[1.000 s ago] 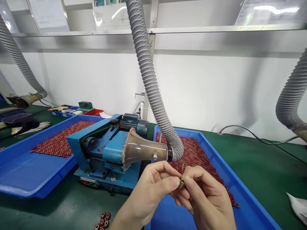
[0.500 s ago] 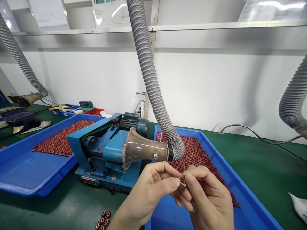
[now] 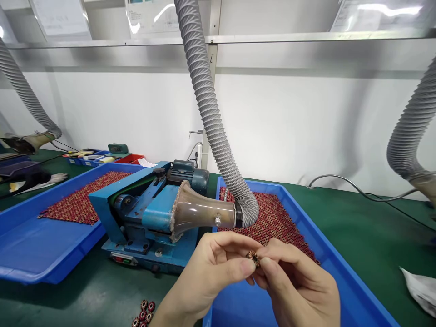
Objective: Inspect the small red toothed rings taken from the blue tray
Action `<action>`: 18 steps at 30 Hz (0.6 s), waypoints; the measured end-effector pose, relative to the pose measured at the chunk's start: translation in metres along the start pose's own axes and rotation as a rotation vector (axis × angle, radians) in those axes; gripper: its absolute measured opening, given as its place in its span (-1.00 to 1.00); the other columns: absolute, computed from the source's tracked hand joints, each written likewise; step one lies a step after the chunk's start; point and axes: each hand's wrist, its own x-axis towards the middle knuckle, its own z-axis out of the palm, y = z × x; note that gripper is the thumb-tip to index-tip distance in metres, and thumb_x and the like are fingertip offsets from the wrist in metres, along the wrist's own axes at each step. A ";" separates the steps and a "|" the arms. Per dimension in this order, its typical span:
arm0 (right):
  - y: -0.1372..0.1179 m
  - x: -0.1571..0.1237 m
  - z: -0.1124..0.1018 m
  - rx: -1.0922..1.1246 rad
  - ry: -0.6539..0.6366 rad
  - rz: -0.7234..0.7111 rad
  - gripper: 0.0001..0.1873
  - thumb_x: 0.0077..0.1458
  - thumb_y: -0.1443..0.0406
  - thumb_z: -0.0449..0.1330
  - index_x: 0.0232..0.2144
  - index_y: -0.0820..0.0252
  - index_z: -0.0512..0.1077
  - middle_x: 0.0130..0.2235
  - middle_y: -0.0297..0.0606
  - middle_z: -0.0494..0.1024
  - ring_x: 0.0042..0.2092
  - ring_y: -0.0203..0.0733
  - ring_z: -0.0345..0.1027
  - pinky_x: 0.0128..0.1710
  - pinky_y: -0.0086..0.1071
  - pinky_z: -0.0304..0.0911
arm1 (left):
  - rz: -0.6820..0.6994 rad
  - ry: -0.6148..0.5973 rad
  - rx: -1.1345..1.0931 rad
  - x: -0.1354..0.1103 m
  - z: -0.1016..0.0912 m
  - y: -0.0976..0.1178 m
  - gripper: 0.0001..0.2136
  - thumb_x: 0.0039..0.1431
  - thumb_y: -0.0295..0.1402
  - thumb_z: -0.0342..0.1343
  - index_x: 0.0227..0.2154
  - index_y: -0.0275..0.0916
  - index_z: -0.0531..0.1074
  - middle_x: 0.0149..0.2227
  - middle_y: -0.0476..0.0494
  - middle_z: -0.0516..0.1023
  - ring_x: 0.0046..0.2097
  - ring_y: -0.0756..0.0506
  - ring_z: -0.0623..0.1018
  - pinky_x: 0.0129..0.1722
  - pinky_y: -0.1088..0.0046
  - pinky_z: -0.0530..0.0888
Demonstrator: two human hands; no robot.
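Between the fingertips of both hands is a small copper-wound motor core [image 3: 253, 258], round, with a dark hole in its middle facing up toward me. My left hand [image 3: 214, 274] pinches it from the left between thumb and forefinger. From the right, my right hand [image 3: 299, 284] grips its edge with thumb and forefinger. The hands are above the near part of the right blue tray [image 3: 344, 284], where many red and copper cores [image 3: 272, 218] lie packed in rows. Several loose cores [image 3: 143, 313] rest on the green table, left of my left wrist.
A blue belt-driven machine [image 3: 158, 213] with a brown suction hood [image 3: 204, 213] and grey hose [image 3: 211, 109] stands just beyond my left hand. Another blue tray [image 3: 30, 243] with cores lies left. A white bag or cloth [image 3: 420, 290] is at the right edge.
The core has turned between the fingers, so its round face with the hole now shows more. My right hand has shifted slightly, and the whole view has moved a little.
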 end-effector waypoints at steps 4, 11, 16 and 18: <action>-0.005 0.002 0.003 0.046 0.078 0.120 -0.76 0.10 0.11 0.42 -0.50 0.07 0.59 -0.57 -0.34 0.48 -0.54 -0.31 0.31 -0.54 -0.50 0.23 | 0.005 -0.001 0.007 0.000 0.004 0.003 -0.79 -0.06 -0.28 0.50 -0.35 -0.24 0.69 -0.50 -0.06 0.60 -0.44 0.09 0.55 -0.40 0.70 0.46; -0.009 0.009 -0.013 -0.303 -0.142 0.186 -0.58 0.21 0.07 0.28 -0.60 0.15 0.47 -0.58 -0.32 0.44 -0.50 -0.26 0.27 -0.47 -0.43 0.22 | 0.097 -0.127 -0.101 0.002 0.002 0.003 -0.82 0.04 -0.34 0.44 -0.35 -0.27 0.57 -0.18 -0.09 0.64 -0.49 0.11 0.60 -0.55 0.76 0.40; -0.008 0.008 -0.019 -0.173 -0.160 0.167 -0.72 0.26 0.13 0.25 -0.46 0.10 0.52 -0.56 -0.34 0.49 -0.52 -0.24 0.37 -0.50 -0.46 0.31 | 0.081 -0.127 -0.047 0.001 -0.001 -0.004 -0.70 0.10 -0.29 0.41 -0.34 -0.30 0.39 -0.47 0.00 0.61 -0.48 0.09 0.61 -0.46 0.73 0.46; -0.012 0.007 -0.017 -0.137 -0.165 0.123 -0.85 0.27 0.18 0.25 -0.34 0.01 0.57 -0.53 -0.36 0.51 -0.52 -0.27 0.40 -0.47 -0.48 0.36 | 0.058 -0.068 -0.004 -0.001 0.000 -0.006 -0.69 0.06 -0.31 0.44 -0.35 -0.31 0.39 -0.48 -0.01 0.61 -0.45 0.10 0.61 -0.42 0.73 0.46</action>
